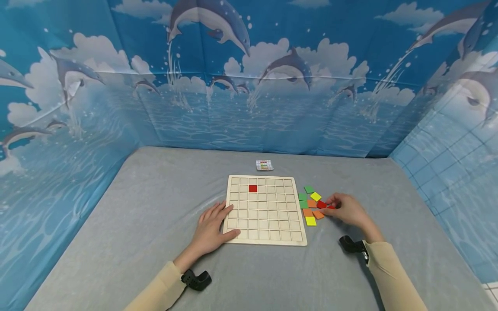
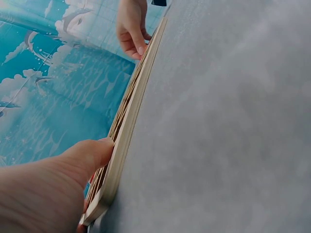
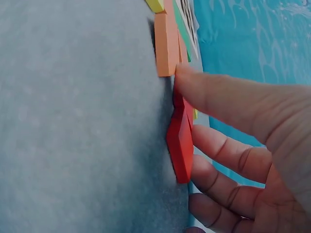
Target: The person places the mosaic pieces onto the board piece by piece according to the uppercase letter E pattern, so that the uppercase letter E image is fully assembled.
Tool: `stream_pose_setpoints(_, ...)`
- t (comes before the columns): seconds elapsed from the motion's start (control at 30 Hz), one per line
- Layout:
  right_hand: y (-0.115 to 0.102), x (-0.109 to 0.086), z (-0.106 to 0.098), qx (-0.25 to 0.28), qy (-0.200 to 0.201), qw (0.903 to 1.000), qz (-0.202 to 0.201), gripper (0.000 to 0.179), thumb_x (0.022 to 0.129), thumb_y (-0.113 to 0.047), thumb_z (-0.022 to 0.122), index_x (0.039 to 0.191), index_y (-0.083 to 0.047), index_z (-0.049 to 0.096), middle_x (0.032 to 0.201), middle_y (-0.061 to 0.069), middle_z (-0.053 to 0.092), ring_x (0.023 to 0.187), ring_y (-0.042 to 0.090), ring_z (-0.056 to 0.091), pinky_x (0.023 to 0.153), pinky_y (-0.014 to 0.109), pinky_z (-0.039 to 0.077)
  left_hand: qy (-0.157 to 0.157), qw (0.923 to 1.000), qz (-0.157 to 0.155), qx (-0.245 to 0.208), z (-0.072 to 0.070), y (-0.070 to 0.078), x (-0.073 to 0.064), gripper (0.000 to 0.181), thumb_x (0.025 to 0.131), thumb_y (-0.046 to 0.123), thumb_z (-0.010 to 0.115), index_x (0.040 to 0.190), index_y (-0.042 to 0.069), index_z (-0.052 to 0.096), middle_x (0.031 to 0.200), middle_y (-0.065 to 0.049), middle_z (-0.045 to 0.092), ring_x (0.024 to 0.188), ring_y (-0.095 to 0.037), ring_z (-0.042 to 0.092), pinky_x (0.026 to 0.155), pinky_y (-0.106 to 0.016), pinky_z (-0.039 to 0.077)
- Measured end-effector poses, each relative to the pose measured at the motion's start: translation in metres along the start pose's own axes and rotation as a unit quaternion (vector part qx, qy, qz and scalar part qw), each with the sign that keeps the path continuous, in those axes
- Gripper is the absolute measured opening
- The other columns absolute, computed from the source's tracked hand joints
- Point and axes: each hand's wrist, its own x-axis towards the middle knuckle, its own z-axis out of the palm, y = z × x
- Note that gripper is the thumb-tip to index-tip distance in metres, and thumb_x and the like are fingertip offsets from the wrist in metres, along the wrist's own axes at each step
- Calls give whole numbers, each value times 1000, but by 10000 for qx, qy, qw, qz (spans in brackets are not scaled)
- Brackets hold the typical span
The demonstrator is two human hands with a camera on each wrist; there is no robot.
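Observation:
A pale wooden grid board (image 1: pixel 264 242) lies flat, one red tile (image 1: pixel 253 188) in a cell near its upper left. My left hand (image 1: pixel 210 231) rests on the board's left edge with fingers spread. Its thumb (image 2: pixel 95 150) lies over the rim nearest me. To the board's right, my right hand (image 1: pixel 348 209) reaches into a loose group of tiles. There, its curled thumb and fingertips pinch a red tile (image 3: pixel 181 99). Another red tile (image 3: pixel 181 150) lies against the fingers, and an orange tile (image 3: pixel 166 46) sits just beyond the thumb.
Green tiles (image 1: pixel 309 189), yellow tiles (image 1: pixel 311 221) and orange tiles (image 1: pixel 307 212) lie along the board's right side. Behind the board is a small card with a coloured grid pattern (image 1: pixel 264 165). A grey cloth (image 1: pixel 167 185) covers the table, and a dolphin-print curtain (image 1: pixel 249 125) surrounds it.

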Motion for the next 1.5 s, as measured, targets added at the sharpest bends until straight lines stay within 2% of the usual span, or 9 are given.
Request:
stream_pose_setpoints(0.33, -1, 0, 0, 120, -51, 9998, 164, 27, 81, -20, 76, 92, -2, 59, 78, 5, 51, 67, 21, 45, 56, 32, 34, -59, 10000, -24, 5, 0, -1, 0, 75, 85, 51, 64, 146, 15, 40, 152, -11, 29, 139, -31, 19, 105, -54, 14)
stream_pose_setpoints(0.7, -2, 3, 0, 20, -104, 9999, -58, 28, 80, -20, 75, 96, -3, 61, 76, 3, 53, 64, 20, 45, 55, 32, 35, -83, 9999, -131, 33, 0, -1, 1, 76, 84, 51, 66, 146, 15, 40, 152, -9, 28, 140, -29, 18, 106, -52, 13)
stream_pose_setpoints(1.03, -5, 1, 4, 78, 313, 9993, -186, 26, 79, -20, 77, 93, -4, 62, 83, 6, 57, 70, 21, 48, 60, 34, 38, -89, 9998, -143, 78, 0, -1, 1, 76, 84, 51, 65, 146, 16, 40, 153, -9, 27, 140, -28, 18, 106, -52, 14)
stream_pose_setpoints(1.23, -3, 0, 5, 240, 517, 9980, -284, 24, 80, -19, 77, 88, -5, 60, 76, 4, 56, 64, 20, 45, 54, 32, 36, -68, 9999, -107, 97, 0, -1, 1, 75, 84, 51, 65, 146, 16, 40, 152, -10, 28, 140, -28, 18, 106, -53, 14)
stream_pose_setpoints(1.5, -4, -1, 4, 542, 434, 9967, -422, 22, 80, -20, 78, 81, -7, 60, 70, 1, 57, 57, 17, 48, 49, 28, 38, -86, 9999, -104, 84, -1, -1, 1, 75, 84, 51, 65, 146, 16, 40, 152, -9, 28, 140, -28, 19, 106, -53, 14)
